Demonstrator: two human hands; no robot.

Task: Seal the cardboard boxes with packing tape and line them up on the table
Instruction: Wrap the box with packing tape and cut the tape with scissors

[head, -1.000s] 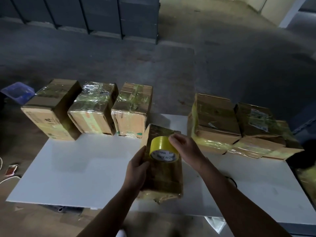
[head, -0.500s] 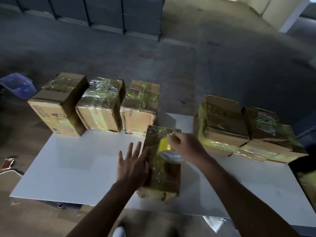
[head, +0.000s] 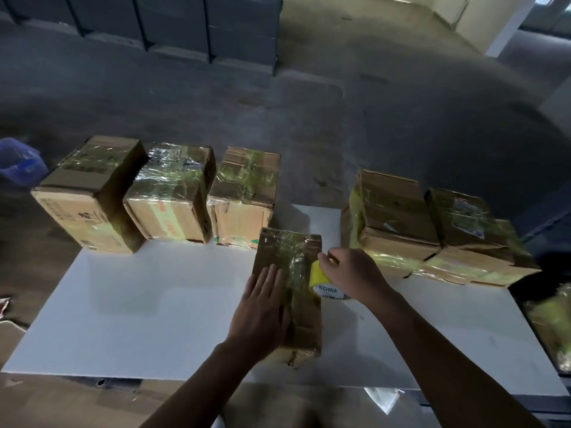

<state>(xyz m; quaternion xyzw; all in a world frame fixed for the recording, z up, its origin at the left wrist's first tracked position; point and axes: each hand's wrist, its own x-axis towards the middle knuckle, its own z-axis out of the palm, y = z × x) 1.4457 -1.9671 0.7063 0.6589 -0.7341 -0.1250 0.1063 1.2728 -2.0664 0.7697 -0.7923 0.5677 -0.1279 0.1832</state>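
Observation:
A taped cardboard box [head: 295, 261] lies flat in the middle of the white table [head: 148, 310]. My left hand [head: 262, 313] presses flat on its top, fingers straight. My right hand [head: 352, 273] grips a yellow roll of packing tape [head: 321, 281] at the box's right edge, low near the table. Three taped boxes stand in a row at the back left: the left one [head: 89, 196], the middle one [head: 173, 193] and the right one [head: 244, 196]. At the back right sit two more taped boxes [head: 392, 217] [head: 472, 236], side by side.
A blue plastic bin [head: 18, 162] sits on the floor beyond the table's left corner. Dark stacked crates [head: 173, 26] line the far wall. A yellowish wrapped bundle [head: 550, 322] lies off the table's right edge. Bare table surface spreads to the left of the middle box.
The middle box went from propped up in my left hand to lying flat. My left hand let go and now presses on top. My right hand carried the tape roll down to the box's right side.

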